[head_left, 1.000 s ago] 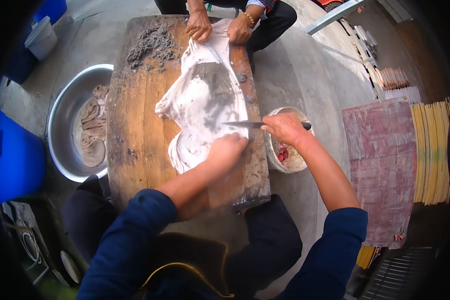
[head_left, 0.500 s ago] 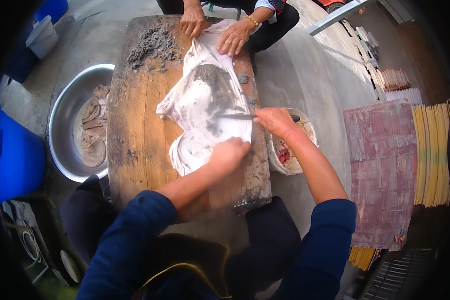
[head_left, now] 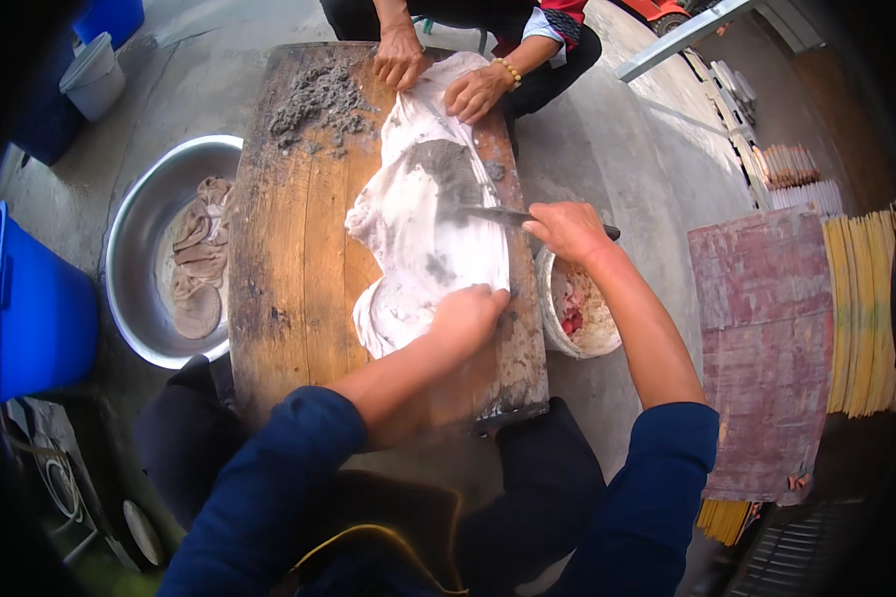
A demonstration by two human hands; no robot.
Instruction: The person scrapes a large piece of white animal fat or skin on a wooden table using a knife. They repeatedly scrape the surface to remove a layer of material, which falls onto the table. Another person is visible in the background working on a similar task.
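A limp white sheet that looks like tripe (head_left: pixel 423 234) lies stretched along the wooden table (head_left: pixel 309 249), with grey sludge on its middle. My right hand (head_left: pixel 567 231) is closed round the handle of a dark-bladed knife (head_left: pixel 500 213), whose blade rests against the sheet beside the sludge. At the near right edge, my left hand (head_left: pixel 468 316) is closed on the sheet; its fingertips are partly hidden. Opposite me, a co-worker's two hands (head_left: pixel 400 58) press and hold the far end.
Grey scrapings (head_left: pixel 319 104) lie heaped on the table's far left. A metal basin (head_left: pixel 134 249) with brownish, tripe-like pieces stands left, near a blue tub (head_left: pixel 40 298). A white bucket (head_left: pixel 592 338) with reddish scraps is at the right. Farther right are a worn reddish board (head_left: pixel 762 348) and yellow sticks (head_left: pixel 861 308).
My right hand and the knife have moved farther from me along the sheet. Whiter surface shows where grey smear was, on the near side of the blade. My left hand keeps its grip.
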